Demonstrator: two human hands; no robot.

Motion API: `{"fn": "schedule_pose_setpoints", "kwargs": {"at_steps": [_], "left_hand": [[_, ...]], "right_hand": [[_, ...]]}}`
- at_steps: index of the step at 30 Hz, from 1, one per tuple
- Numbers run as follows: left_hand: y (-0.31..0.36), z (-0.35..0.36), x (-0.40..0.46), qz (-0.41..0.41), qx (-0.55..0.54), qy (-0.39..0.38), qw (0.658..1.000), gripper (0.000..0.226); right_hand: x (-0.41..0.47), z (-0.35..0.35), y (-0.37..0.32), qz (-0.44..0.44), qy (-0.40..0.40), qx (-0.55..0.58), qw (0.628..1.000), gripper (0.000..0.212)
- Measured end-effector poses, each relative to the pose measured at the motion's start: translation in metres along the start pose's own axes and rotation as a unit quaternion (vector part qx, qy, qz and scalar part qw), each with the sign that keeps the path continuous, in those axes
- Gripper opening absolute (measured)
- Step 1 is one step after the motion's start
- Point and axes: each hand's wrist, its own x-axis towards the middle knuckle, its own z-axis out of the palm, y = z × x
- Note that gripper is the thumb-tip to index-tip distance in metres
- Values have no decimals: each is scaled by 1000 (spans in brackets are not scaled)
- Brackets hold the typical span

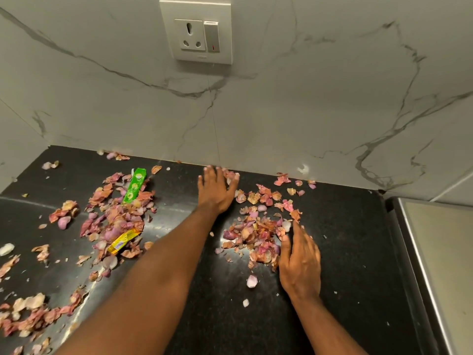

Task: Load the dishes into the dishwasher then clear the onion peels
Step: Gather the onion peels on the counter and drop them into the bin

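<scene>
Pink and tan onion peels lie scattered over the black counter [345, 252]. One heap [256, 239] sits in the middle right, a larger one [117, 219] to the left. My left hand [215, 190] reaches far back to the wall with its fingers spread flat, touching a few peels at the counter's back edge. My right hand [299, 260] rests flat against the right side of the middle heap, fingers straight. More peels [266, 196] lie between the two hands. No dishes or dishwasher are in view.
A green wrapper [134, 185] and a yellow wrapper [122, 240] lie among the left peels. A marble wall [307, 111] with a socket [195, 32] closes off the back. A steel surface [435, 252] borders the counter on the right.
</scene>
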Motion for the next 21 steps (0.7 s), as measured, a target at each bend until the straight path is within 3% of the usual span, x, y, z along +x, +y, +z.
{"fn": "schedule_pose_setpoints", "kwargs": {"at_steps": [3,6,8,9,11,13,15,18,21], "left_hand": [[1,15,-16,137,-145,4,980,63],[-12,23,-33,145,-362,31,920,56],[-18,25,-38,124,-448,99,880,52],[-20,23,-35,106,-434,149,882,47],[-27,18,-18,43,-313,213,925,41],[-27,15,-5,-20,-139,159,977,57],[-18,18,-2,20,-41,81,996,67],[-1,32,-18,138,-51,30,989,65],[4,40,-42,169,-160,45,972,58]], "right_hand": [[1,1,0,-5,5,-6,1000,67],[1,2,0,-5,7,-9,1000,66],[0,3,1,-6,8,-9,1000,65],[1,3,2,-7,7,-9,1000,64],[1,3,2,-8,6,-13,1000,62],[2,4,2,-8,6,-15,1000,60],[1,3,2,-7,9,-14,1000,60],[1,3,1,-7,13,-11,1000,63],[2,4,0,-8,12,-16,1000,62]]}}
